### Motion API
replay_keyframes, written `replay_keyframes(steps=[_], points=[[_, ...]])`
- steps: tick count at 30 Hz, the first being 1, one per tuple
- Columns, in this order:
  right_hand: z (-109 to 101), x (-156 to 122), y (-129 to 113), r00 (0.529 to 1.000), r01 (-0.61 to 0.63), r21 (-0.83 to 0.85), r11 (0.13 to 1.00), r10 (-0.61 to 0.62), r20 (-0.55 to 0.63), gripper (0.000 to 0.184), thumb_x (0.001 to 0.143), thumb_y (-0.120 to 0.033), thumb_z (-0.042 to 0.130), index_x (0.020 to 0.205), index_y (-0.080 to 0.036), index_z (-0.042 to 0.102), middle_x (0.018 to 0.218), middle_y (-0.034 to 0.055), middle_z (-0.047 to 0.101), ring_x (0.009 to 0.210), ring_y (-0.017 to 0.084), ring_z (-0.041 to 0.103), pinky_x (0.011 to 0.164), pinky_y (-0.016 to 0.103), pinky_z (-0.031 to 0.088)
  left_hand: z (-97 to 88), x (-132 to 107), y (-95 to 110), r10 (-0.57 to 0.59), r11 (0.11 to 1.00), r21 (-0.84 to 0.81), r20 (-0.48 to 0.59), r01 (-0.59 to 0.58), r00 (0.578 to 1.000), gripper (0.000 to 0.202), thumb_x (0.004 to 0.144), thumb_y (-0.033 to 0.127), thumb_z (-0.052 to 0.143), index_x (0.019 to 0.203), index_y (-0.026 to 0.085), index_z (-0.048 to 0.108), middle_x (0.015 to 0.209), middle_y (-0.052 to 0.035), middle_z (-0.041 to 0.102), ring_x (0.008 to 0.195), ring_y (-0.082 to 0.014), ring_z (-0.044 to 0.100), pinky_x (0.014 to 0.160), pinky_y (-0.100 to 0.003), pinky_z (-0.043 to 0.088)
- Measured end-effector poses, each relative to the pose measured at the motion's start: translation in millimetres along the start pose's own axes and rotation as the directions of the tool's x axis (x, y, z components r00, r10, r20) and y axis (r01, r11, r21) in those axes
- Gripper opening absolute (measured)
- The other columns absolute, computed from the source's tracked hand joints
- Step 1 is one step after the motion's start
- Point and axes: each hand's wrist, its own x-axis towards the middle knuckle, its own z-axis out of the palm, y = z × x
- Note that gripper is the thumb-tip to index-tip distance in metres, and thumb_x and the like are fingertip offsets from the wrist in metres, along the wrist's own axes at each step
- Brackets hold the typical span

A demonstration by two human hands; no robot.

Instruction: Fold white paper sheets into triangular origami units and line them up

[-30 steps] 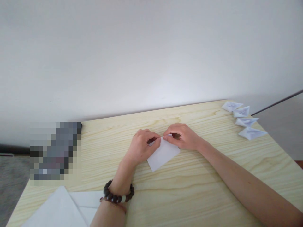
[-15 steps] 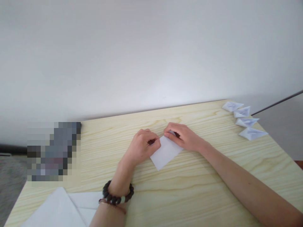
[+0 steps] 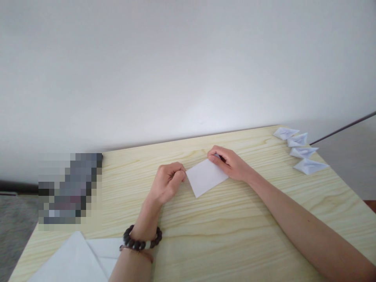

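1. Pale wooden table (image 3: 235,231), beneath both hands; white wall (image 3: 188,70) beyond.
2. Small white paper (image 3: 204,180), between the hands.
3. Right hand (image 3: 230,162): pinching the paper's far edge.
4. Left hand (image 3: 168,181): fingers curled beside its left corner; cannot tell whether gripping.
5. Four folded papers (image 3: 311,167), right of right hand.
6. Larger papers (image 3: 69,260), nearer than left hand, leftward.

You can cross the wood-grain tabletop (image 3: 205,239) from lower centre up to the white paper (image 3: 205,176) between your left hand (image 3: 169,182) and right hand (image 3: 227,162). Paper boats (image 3: 311,166) block the far right, the wall (image 3: 182,70) the top, paper sheets (image 3: 67,262) the lower left, a pixelated object (image 3: 73,184) the middle left.
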Motion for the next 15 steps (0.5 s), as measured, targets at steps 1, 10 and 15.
replay_keyframes(steps=[1,10,15], points=[[0.8,0.0,-1.4,1.000,0.003,0.004,1.000,-0.003,0.028,0.026,0.097,-0.037,0.042,0.082,-0.019,0.054,0.077,0.0007,0.057,0.067,0.012,0.049,0.062,0.024,0.035,2.5,0.3,0.3,-0.003,1.000,0.004,-0.030,0.003,1.000,0.031,0.084,0.026,0.037,0.055,0.019,0.046,0.054,0.0021,0.043,0.054,-0.0121,0.039,0.053,-0.026,0.031],[10.3,-1.1,-7.0,0.998,-0.059,-0.030,0.998,0.058,-0.029,0.019,0.090,-0.036,0.054,0.084,-0.019,0.061,0.069,-0.0010,0.057,0.057,0.011,0.046,0.055,0.023,0.035,18.3,8.1,-1.1,0.084,0.959,0.269,0.019,-0.086,0.996,0.026,0.090,0.035,0.049,0.079,0.018,0.064,0.077,-0.0045,0.065,0.073,-0.0170,0.056,0.070,-0.029,0.043],[9.7,-2.4,-5.7,0.995,-0.076,0.015,0.997,0.077,-0.059,0.018,0.090,-0.032,0.052,0.079,-0.018,0.059,0.068,-0.0006,0.057,0.057,0.011,0.045,0.053,0.023,0.034,17.1,7.8,-2.4,0.065,0.973,0.223,-0.048,-0.052,0.997,0.027,0.091,0.035,0.049,0.080,0.018,0.066,0.077,-0.0041,0.067,0.072,-0.0167,0.059,0.070,-0.028,0.045]])
